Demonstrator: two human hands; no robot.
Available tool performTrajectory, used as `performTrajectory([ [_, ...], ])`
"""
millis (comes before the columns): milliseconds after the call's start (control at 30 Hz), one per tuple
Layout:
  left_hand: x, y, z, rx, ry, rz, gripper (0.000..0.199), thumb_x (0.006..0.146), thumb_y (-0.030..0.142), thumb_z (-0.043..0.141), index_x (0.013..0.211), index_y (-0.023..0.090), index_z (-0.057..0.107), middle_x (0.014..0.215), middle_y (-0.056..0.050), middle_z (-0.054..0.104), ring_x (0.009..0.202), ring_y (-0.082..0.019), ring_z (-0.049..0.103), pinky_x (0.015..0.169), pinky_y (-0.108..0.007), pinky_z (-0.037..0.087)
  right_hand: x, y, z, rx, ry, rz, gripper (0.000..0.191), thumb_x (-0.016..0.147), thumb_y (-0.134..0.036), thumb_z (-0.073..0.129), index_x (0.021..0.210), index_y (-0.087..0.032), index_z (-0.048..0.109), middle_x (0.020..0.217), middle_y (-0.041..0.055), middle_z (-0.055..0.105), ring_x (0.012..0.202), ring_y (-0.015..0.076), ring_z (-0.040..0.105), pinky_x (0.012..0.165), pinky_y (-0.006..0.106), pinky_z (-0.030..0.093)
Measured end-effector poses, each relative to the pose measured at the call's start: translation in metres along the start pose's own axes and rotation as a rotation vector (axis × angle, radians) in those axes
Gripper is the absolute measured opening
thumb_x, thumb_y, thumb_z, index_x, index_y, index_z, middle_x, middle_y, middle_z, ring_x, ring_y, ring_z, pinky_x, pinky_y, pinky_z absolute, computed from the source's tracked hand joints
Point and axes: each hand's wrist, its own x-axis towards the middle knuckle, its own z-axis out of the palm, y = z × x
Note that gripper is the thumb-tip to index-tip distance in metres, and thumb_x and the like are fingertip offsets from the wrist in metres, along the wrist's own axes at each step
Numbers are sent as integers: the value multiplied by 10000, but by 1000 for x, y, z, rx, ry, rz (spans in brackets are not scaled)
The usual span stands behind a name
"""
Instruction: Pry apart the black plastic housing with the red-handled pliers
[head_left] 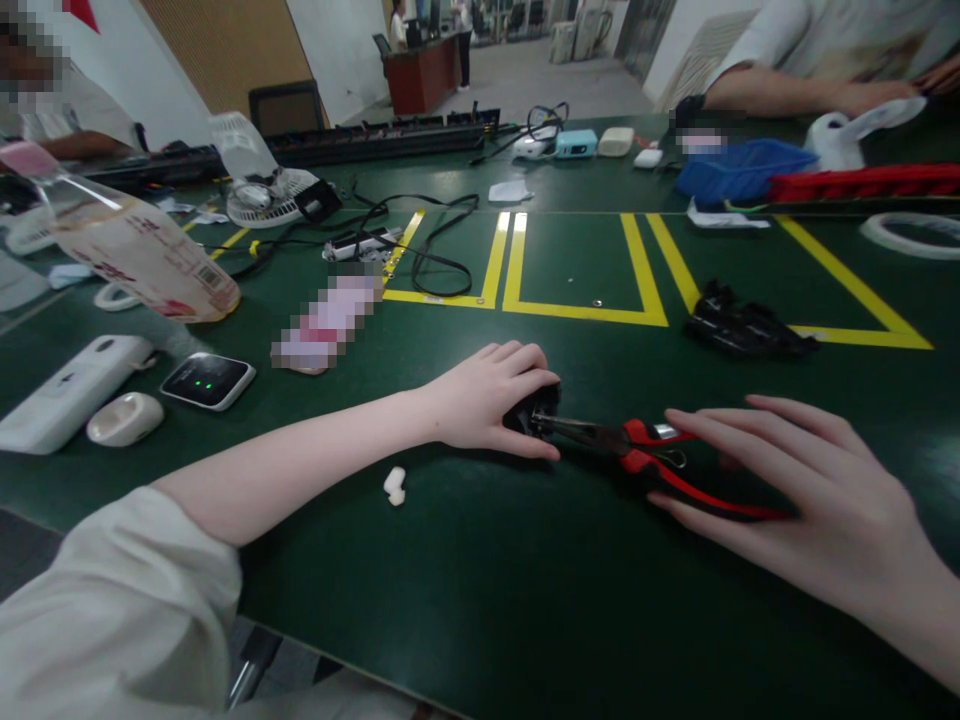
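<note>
My left hand (499, 400) is closed over a small black part (538, 408) on the green table, its fingers on the far side and the thumb on the near side. Red-handled pliers (637, 447) point left, with their jaws at the black part. My right hand (810, 490) is around the plier handles, thumb on the lower handle and fingers along the upper one. The handles are spread apart. What the jaws touch is too small to make out. Two small white pieces (394, 486) lie left of the pliers, below my left forearm.
On the green table (465, 600), a bottle (142, 250), power bank (79, 390), black-screened device (208, 381) and blurred phone (330, 325) are at left. Black plastic (742, 322) lies at right. Cables, a fan (262, 180) and a blue tray (742, 170) stand behind. Other people sit across.
</note>
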Motion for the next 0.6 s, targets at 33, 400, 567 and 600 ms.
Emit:
performTrajectory([
  [33,0,0,0,2,-2,3,722,821,682,626,1277,126,567,1177,-167,571,1078,-299,552,942,-441,471,-1,0,0,5,-6,10,589,860,-456,634,1394,-244,505,1142,86,691,1033,301,654,969,503,488],
  [400,0,-1,-1,-41,-3,-8,731,821,673,629,1279,107,560,1188,-157,571,1072,-279,541,947,-421,462,0,-3,0,76,-4,81,701,857,-482,626,1502,-368,377,1146,37,694,993,316,674,960,542,495],
  [567,0,0,-2,-58,-13,-23,735,811,682,630,1280,119,561,1202,-151,569,1082,-279,538,956,-423,458,2,-8,0,115,-28,183,646,848,-472,634,1451,-376,425,1109,31,703,1016,328,670,961,565,489],
  [600,0,0,-2,-60,-18,-27,732,812,684,628,1283,128,559,1206,-149,568,1087,-281,538,958,-425,458,2,-9,0,120,-39,197,634,844,-472,637,1439,-383,436,1107,26,706,1014,328,672,959,573,488],
])
